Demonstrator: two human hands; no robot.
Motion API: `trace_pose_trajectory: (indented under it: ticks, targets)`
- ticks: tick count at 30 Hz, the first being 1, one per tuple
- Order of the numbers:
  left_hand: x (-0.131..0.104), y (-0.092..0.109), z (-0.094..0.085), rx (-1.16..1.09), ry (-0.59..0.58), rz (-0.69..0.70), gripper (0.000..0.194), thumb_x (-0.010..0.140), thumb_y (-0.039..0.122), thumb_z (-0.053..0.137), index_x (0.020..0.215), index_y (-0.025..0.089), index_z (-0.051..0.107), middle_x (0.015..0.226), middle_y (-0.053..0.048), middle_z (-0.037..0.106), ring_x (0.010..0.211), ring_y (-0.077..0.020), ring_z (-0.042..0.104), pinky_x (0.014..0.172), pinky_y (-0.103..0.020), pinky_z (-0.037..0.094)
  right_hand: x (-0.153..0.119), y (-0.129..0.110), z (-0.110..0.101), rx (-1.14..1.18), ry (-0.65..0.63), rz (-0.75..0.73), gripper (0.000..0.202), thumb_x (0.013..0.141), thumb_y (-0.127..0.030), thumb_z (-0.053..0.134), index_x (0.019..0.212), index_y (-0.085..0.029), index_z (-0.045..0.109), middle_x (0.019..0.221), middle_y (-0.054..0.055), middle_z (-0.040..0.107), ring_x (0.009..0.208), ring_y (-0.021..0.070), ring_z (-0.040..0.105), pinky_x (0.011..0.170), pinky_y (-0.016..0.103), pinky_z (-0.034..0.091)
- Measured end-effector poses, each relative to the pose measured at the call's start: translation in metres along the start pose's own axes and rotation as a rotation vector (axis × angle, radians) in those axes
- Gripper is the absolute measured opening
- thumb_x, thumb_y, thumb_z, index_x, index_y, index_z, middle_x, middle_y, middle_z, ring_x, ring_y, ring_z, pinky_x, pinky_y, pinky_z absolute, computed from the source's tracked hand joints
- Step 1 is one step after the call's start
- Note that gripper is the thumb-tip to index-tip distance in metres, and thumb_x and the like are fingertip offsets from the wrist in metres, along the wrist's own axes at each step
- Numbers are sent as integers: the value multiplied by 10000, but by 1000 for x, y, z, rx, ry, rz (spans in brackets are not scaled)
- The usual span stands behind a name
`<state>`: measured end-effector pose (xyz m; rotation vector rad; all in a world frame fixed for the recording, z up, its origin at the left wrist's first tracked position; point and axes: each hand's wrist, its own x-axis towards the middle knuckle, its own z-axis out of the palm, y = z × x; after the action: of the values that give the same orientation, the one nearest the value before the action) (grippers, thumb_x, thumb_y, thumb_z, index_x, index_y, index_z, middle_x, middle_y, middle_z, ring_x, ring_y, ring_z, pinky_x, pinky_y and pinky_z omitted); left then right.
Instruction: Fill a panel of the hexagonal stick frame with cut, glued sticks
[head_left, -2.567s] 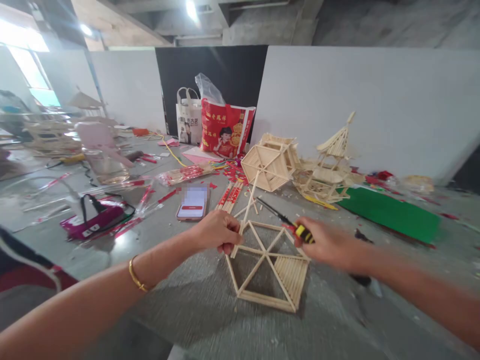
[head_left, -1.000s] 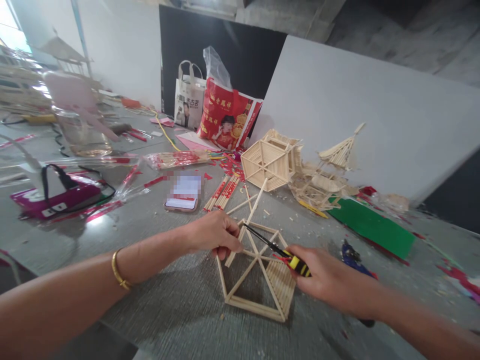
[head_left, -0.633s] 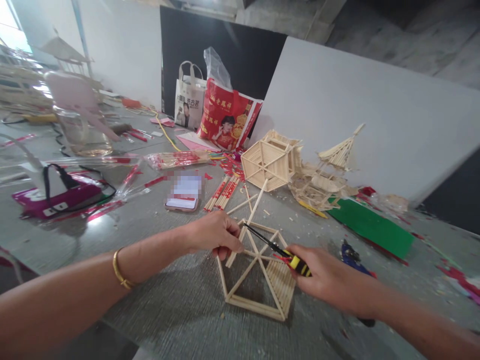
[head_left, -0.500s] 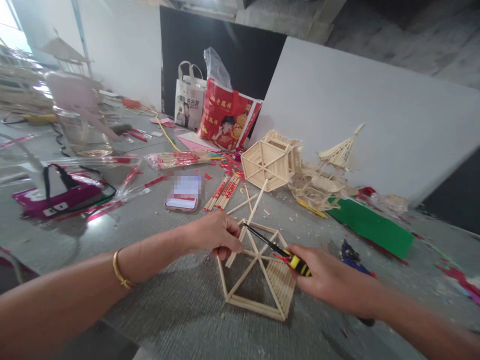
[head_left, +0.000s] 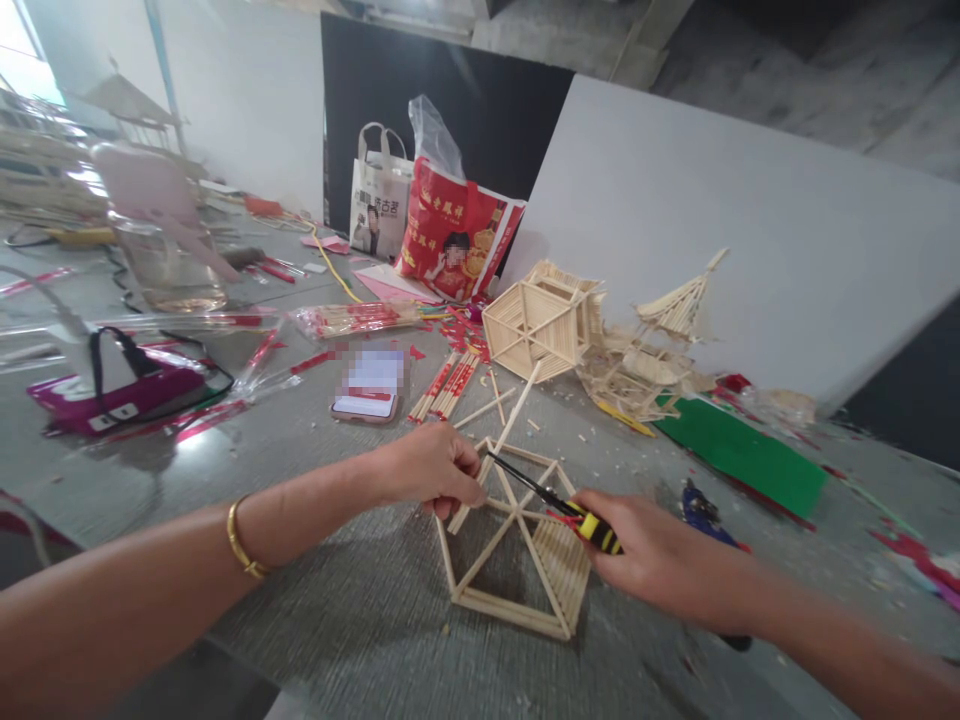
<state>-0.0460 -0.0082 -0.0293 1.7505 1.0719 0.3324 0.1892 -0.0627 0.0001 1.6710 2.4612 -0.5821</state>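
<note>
My left hand [head_left: 442, 470] is closed in a pinch on a slender wooden stick [head_left: 517, 408], which slants up and away over the frame. Closed around the yellow-and-black handle of a thin, black-bladed knife [head_left: 544, 490] is my right hand [head_left: 637, 545]. The blade's tip touches or lies very near the stick, just beside my left fingertips. Beneath both hands, a hexagonal stick frame [head_left: 487, 555] with crossing spokes lies on the table; its right wedge is filled with sticks laid side by side. My fingers partly hide its left side.
Behind the frame stand a hexagonal stick model [head_left: 532, 325] and a stick-built ship [head_left: 652, 365]. A phone [head_left: 367, 385], red-marked sticks [head_left: 448, 388] and a purple power strip [head_left: 120, 395] lie leftward. A green sheet [head_left: 742, 460] and a blue-handled tool [head_left: 706, 515] are at right.
The stick in my left hand has swung slightly, its far end moving a little to the right. Both hands stay almost in place, and the knife remains against or near the stick.
</note>
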Motion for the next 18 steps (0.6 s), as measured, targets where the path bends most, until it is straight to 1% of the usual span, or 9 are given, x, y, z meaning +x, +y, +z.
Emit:
trace_pose_trajectory:
  ticks: [5,10,14,18]
  targets:
    - [-1,1,0,63,12,13,182,657,283,594,536,160,535,421,50,500,403,-58,462,428,-170,374,0,-2,-1,-25,3,8,184,826,-267,464,907,-144,574,857,95,650,775,202,578,669,288,370]
    - [1,-2,-1,80,11,22,185,662,298,595,546,164,542,431,46,510,417,-69,482,437,-177,390,0,-1,-2,-18,18,-10,193,822,-268,472,927,-151,584,886,89,657,814,202,583,703,281,386]
    - [1,-3,0,72,13,25,175,662,304,593,559,167,555,437,43,516,423,-79,487,442,-190,398,-2,-3,-3,-23,12,16,231,819,-265,465,973,-145,589,909,98,659,818,212,591,693,284,393]
    - [0,-2,0,50,2,12,169,654,294,593,554,167,545,428,48,507,411,-76,480,430,-184,399,-1,-2,-2,-38,9,23,228,808,-250,473,974,-146,588,913,102,659,838,219,592,700,285,392]
